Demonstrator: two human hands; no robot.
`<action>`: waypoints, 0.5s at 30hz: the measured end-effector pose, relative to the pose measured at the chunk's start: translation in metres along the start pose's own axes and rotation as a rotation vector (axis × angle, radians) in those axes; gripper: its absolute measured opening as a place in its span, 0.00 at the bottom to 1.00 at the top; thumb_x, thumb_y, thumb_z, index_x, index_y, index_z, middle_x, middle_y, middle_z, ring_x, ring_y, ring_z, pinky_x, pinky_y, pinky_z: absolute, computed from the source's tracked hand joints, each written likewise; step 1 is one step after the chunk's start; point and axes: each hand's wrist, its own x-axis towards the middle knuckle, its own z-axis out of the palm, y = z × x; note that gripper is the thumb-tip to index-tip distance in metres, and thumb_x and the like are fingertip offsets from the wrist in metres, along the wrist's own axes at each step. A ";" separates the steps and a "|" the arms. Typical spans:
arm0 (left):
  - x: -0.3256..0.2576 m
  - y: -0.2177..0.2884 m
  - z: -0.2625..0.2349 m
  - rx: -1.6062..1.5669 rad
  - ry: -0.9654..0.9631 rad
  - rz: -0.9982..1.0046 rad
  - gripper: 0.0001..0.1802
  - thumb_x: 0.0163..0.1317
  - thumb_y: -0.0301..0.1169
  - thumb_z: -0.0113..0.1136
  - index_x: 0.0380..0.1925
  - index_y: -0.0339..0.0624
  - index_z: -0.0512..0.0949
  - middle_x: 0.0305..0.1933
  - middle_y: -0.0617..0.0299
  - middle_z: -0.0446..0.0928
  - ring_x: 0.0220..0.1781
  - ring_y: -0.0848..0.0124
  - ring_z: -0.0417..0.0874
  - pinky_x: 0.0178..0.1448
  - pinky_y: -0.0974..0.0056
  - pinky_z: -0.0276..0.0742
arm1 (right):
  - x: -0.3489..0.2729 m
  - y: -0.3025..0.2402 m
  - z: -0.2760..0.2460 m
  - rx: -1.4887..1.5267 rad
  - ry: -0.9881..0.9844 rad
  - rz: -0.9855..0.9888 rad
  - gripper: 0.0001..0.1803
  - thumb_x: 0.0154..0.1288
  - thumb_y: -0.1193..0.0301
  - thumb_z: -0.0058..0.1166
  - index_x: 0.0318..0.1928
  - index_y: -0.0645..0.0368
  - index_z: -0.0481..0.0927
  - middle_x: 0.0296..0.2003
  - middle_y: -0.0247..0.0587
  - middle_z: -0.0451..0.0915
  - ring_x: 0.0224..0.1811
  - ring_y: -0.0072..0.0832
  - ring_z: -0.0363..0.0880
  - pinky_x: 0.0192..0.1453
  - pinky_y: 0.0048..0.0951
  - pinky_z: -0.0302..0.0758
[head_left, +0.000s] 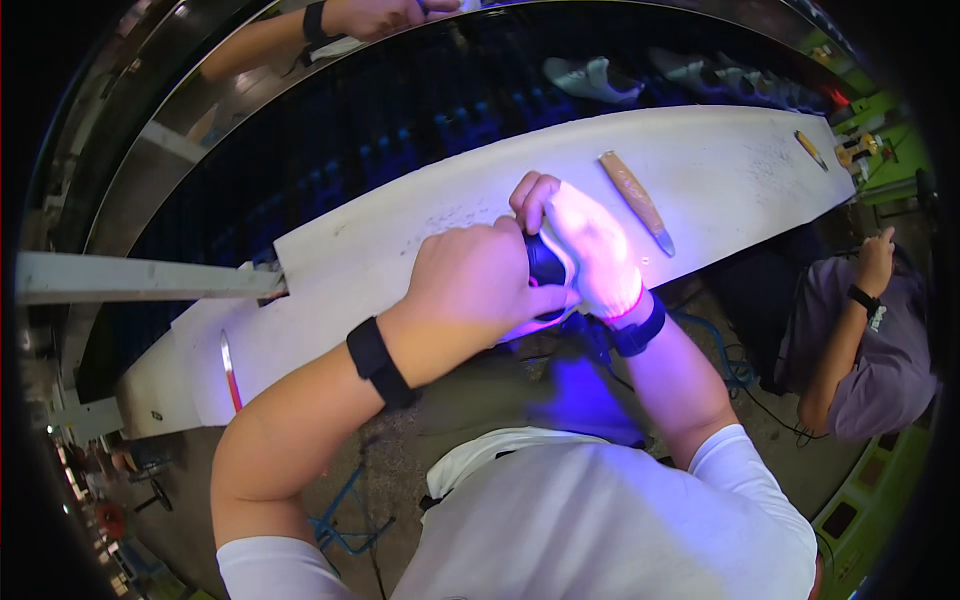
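Note:
Close together over the near edge of a long pale bench (370,225), both my hands are closed on what looks like a shoe (545,262), dark inside with a pale edge and mostly hidden by my fingers. My left hand (475,270) wraps over its left side, bare, with a black band on the wrist. On the far right side, my right hand (590,235) wears a white glove that leaves the fingertips bare. Violet-blue light falls strongly on that glove. Just right of it lies a brown-handled knife (635,203) with a short blade.
Beyond the bench runs a dark conveyor (380,130) carrying white shoes (593,80). A red-handled tool (231,370) lies left, a yellow-handled one (810,149) far right. A metal bar (150,278) reaches in from the left. A co-worker (860,340) is at the right; another person's arm (270,45) shows above.

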 end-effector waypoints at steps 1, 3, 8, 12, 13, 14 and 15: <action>-0.002 0.005 0.004 0.047 0.004 0.020 0.47 0.56 0.68 0.74 0.43 0.25 0.83 0.25 0.50 0.85 0.28 0.53 0.90 0.37 0.53 0.85 | -0.006 -0.001 0.000 0.036 0.011 -0.050 0.28 0.87 0.46 0.42 0.44 0.61 0.75 0.43 0.38 0.73 0.48 0.27 0.70 0.62 0.30 0.68; -0.006 0.015 0.008 0.143 0.011 0.061 0.50 0.55 0.70 0.73 0.46 0.23 0.81 0.22 0.52 0.84 0.25 0.55 0.89 0.33 0.53 0.84 | -0.018 -0.007 -0.008 -0.063 -0.005 -0.013 0.35 0.86 0.42 0.38 0.57 0.65 0.80 0.52 0.45 0.79 0.59 0.33 0.76 0.71 0.36 0.68; -0.020 0.016 0.025 0.231 0.098 0.313 0.48 0.55 0.68 0.75 0.48 0.26 0.79 0.20 0.58 0.81 0.22 0.59 0.87 0.29 0.57 0.82 | -0.043 -0.013 -0.016 -0.156 -0.101 -0.101 0.40 0.88 0.42 0.31 0.69 0.68 0.77 0.64 0.54 0.81 0.71 0.43 0.77 0.79 0.44 0.66; -0.046 -0.006 0.023 0.204 0.136 0.387 0.42 0.55 0.60 0.80 0.55 0.38 0.79 0.39 0.53 0.86 0.35 0.61 0.91 0.36 0.57 0.86 | -0.069 -0.033 0.006 -0.273 -0.145 -0.099 0.47 0.84 0.35 0.33 0.73 0.70 0.73 0.67 0.60 0.80 0.70 0.50 0.81 0.77 0.47 0.72; -0.052 -0.011 0.020 0.164 0.174 0.429 0.41 0.55 0.58 0.81 0.58 0.41 0.80 0.45 0.51 0.87 0.39 0.61 0.91 0.39 0.57 0.87 | -0.079 -0.035 0.008 -0.382 -0.127 -0.080 0.49 0.82 0.32 0.37 0.75 0.69 0.72 0.67 0.59 0.80 0.70 0.50 0.80 0.77 0.47 0.72; -0.062 -0.012 0.014 0.040 0.032 0.256 0.45 0.54 0.56 0.83 0.68 0.51 0.76 0.69 0.46 0.76 0.67 0.58 0.84 0.57 0.54 0.88 | -0.087 -0.029 0.004 -0.440 -0.155 -0.170 0.46 0.73 0.47 0.62 0.77 0.69 0.68 0.74 0.64 0.73 0.75 0.57 0.75 0.81 0.51 0.68; -0.074 -0.015 0.017 -0.252 0.048 0.221 0.47 0.55 0.55 0.83 0.71 0.51 0.74 0.73 0.46 0.72 0.72 0.56 0.78 0.63 0.52 0.84 | -0.097 -0.024 0.006 -0.687 -0.137 -0.226 0.50 0.66 0.53 0.72 0.79 0.69 0.64 0.74 0.65 0.72 0.75 0.59 0.74 0.81 0.51 0.67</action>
